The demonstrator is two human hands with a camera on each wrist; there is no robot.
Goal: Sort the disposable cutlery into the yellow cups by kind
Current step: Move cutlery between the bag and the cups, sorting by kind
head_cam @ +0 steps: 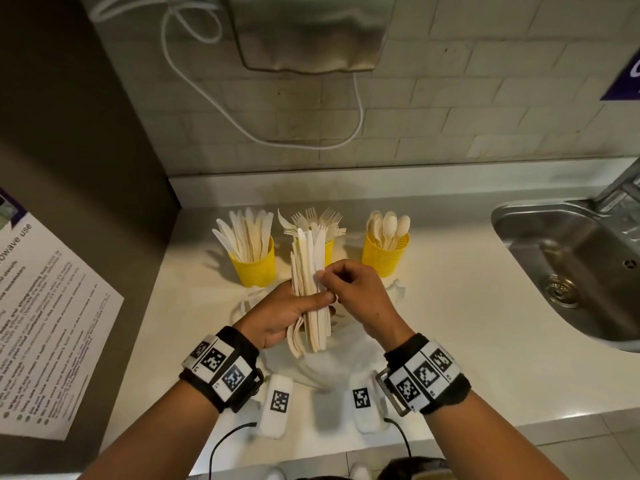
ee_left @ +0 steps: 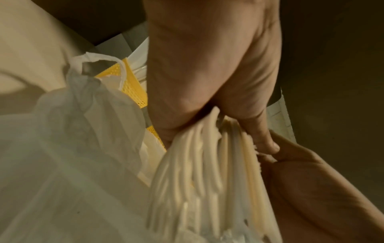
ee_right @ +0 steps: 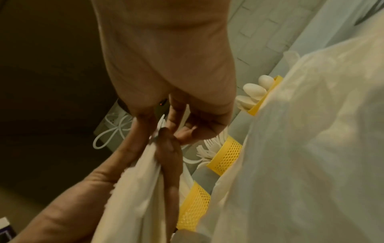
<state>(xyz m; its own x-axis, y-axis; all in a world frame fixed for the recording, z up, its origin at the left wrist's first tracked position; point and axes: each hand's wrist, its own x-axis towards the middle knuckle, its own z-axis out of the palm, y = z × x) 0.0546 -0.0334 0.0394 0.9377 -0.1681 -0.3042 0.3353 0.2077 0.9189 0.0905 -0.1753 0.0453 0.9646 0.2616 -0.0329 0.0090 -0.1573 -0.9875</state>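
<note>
Three yellow cups stand in a row on the counter. The left cup (head_cam: 255, 265) holds knives, the middle cup (head_cam: 329, 249) forks, the right cup (head_cam: 385, 257) spoons. My left hand (head_cam: 294, 315) grips an upright bundle of white cutlery (head_cam: 308, 282) in front of the middle cup; the bundle (ee_left: 207, 172) fills the left wrist view. My right hand (head_cam: 349, 289) pinches one piece at the bundle's right edge, thumb and forefinger closed on it. The right wrist view shows the pinching fingers (ee_right: 176, 121) at the bundle (ee_right: 141, 180), with the spoon cup (ee_right: 264, 98) and fork cup (ee_right: 226, 156) behind.
A crumpled white plastic bag (head_cam: 318, 362) lies on the counter under my hands. A steel sink (head_cam: 568, 265) is set in at the right. A dark wall with a notice (head_cam: 41, 327) closes the left side. Two white tagged devices (head_cam: 278, 403) rest near the front edge.
</note>
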